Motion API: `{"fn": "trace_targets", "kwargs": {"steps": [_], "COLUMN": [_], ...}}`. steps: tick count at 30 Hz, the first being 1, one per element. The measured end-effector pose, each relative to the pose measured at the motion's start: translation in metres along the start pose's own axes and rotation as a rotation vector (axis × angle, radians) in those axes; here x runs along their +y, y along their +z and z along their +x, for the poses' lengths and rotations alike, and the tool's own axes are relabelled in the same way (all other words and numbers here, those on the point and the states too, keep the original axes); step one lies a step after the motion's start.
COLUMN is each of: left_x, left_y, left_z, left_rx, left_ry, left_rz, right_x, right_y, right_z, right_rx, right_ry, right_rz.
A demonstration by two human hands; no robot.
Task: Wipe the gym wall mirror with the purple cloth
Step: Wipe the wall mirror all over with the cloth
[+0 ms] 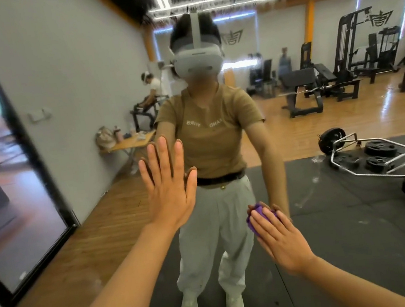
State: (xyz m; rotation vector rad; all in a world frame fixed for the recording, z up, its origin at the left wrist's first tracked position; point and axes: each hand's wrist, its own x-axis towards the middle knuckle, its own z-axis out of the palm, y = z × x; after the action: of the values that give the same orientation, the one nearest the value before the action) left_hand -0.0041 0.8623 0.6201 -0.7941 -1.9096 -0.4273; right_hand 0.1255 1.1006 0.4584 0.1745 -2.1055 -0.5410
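Purple cloth (255, 219) pressed to the wall mirror (331, 214)
It is bunched under the flat right hand (281, 240), no long axis discernible; the left hand (168, 185) is laid flat, fingers up.

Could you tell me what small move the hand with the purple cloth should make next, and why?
Probably slide the right hand sideways, keeping the purple cloth pressed on the mirror: the left hand is flat on the glass, and white smears show right of the cloth.
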Motion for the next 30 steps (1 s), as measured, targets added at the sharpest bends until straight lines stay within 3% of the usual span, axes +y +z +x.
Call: {"fn": "trace_targets", "kwargs": {"steps": [9,13,19,23,25,30], "left_x": [-0.005,-0.014,-0.032,-0.033,-0.037,-0.041], "left_y": [-0.008,-0.009,-0.013,-0.015,-0.014,-0.016], "left_z": [-0.002,-0.016,-0.038,-0.039,-0.04,-0.042], "left_rx": [0.006,0.026,-0.034,-0.062,-0.071,-0.086], "left_ry": [0.023,0.014,0.026,0.03,0.035,0.061], "left_rz": [-0.027,-0.037,0.002,0.01,0.013,0.038], "right_x": [0.06,0.046,-0.019,-0.013,-0.007,0.03], "right_y": [-0.073,-0.069,0.002,0.005,-0.005,-0.062], "right_z": [0.168,0.171,0.038,0.031,0.052,0.168], "right_rx": [0.316,0.348,-0.015,-0.075,-0.024,0.242], "right_ry": [0.239,0.33,-0.291,-0.397,-0.356,0.042], "right_rz": [0.139,0.175,-0.068,-0.149,-0.104,0.071]}}
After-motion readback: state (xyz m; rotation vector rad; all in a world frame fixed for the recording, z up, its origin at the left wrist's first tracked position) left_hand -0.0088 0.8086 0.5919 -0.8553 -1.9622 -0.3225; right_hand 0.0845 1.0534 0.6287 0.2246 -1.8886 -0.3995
